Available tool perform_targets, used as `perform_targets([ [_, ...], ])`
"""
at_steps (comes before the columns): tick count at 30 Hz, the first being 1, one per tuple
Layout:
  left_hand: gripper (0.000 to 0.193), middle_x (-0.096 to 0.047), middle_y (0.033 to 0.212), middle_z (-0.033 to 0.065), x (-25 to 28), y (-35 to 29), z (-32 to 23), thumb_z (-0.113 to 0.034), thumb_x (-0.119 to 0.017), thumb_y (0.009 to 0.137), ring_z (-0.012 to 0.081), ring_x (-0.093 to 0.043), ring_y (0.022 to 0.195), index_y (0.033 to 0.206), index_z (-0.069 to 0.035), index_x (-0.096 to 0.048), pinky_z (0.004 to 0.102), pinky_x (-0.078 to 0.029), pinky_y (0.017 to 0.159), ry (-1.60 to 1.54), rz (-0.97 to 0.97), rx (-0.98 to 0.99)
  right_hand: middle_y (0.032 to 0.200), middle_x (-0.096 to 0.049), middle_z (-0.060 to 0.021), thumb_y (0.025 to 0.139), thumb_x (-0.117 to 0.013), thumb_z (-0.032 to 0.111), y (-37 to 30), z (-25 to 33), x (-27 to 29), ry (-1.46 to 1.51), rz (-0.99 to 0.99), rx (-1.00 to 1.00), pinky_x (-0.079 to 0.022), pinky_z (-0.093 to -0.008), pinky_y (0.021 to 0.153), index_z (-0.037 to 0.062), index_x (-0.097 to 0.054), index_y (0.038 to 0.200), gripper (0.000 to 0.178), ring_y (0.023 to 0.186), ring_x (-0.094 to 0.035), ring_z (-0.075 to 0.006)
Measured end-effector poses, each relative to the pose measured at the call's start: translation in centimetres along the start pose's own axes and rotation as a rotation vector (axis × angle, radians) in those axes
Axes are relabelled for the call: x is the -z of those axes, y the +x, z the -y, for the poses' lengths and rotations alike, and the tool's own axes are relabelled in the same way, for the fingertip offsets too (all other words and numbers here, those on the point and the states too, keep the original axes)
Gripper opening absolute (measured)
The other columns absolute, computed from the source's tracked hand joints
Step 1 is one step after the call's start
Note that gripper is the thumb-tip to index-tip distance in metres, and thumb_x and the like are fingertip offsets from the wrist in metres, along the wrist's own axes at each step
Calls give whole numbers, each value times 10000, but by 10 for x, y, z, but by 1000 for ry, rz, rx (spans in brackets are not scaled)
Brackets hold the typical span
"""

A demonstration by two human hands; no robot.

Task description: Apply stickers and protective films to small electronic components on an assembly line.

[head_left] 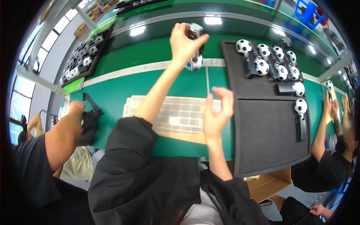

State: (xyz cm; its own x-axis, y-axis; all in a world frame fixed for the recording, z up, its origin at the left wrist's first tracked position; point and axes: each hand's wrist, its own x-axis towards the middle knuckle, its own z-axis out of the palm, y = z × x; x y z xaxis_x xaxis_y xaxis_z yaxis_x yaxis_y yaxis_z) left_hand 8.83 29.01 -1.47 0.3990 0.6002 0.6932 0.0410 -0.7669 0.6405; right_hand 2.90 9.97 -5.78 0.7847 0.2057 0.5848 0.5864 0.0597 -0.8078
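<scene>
The person's left hand (184,47) is raised over the far part of the green table (110,129), its thumb and fingers closed around a soccer-ball piece (196,63) – a dark body with a silvery end uppermost and the black-and-white ball hanging below the hand. The right hand (218,116) is bare of any load that shows, its thumb and fingers spread apart, poised by the right end of a pale sheet of stickers (180,112); I cannot tell whether any finger touches the sheet. The sheet lies flat, with rows of greyish rectangles, and the left forearm crosses above part of it. Just to the right sits a black tray (270,140) in two sections: the far section carries a cluster of similar ball pieces (262,67), while a lone ball piece (300,107) lies along the right side of the near section. As I judge it, the step in hand is the handling of this one piece, held up away from both the sheet and the tray. The next move would seem to call for a steady left grip on the body, so that the ball end does not swing into anything, and for the right hand to stay free and loose, ready for fine finger work – though which surface of the piece matters cannot be read from here. A co-worker's arm (63,133) reaches onto the table at the left, well apart from the held piece.
</scene>
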Motion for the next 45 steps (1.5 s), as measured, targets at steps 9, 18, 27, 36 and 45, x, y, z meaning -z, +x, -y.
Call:
perform_targets([
  [9,541,-574,813,68,137,-122,-66,-34,-756,570,147,-554,645,964,-45,-385,238,-466,588,-328,212,-240,938,-576,-94,671,-653,-13,-5,85,21,268,259,255,-419,-256,757,-20,-587,925,263,837,-525,-173],
  [18,541,-543,704,50,179,-159,-73,-66,-761,504,184,-505,534,929,-36,-429,265,-426,491,-341,218,-337,804,-593,-73,610,-653,-59,-26,121,48,79,546,454,-413,-225,540,-2,-634,798,198,638,-545,-151],
  [27,523,-551,702,64,202,-184,-79,-43,-718,500,204,-532,548,944,-34,-441,271,-423,497,-220,325,-231,801,-569,-88,602,-612,-105,-51,128,51,-263,622,727,-414,-222,540,-29,-578,797,212,607,-506,-157],
  [36,535,-574,766,55,221,-215,-91,-35,-704,543,136,-498,591,1037,-22,-499,256,-420,550,-594,700,28,761,-517,-93,619,-561,-116,-14,111,58,-413,561,743,-400,-244,525,-4,-521,785,204,588,-468,-189],
  [45,608,-579,759,58,220,-212,-89,-58,-693,564,140,-517,609,1129,-2,-476,232,-413,570,-845,632,355,800,-530,-79,689,-594,-59,-45,103,46,-220,634,741,-413,-260,574,-21,-573,820,138,655,-494,-161],
])
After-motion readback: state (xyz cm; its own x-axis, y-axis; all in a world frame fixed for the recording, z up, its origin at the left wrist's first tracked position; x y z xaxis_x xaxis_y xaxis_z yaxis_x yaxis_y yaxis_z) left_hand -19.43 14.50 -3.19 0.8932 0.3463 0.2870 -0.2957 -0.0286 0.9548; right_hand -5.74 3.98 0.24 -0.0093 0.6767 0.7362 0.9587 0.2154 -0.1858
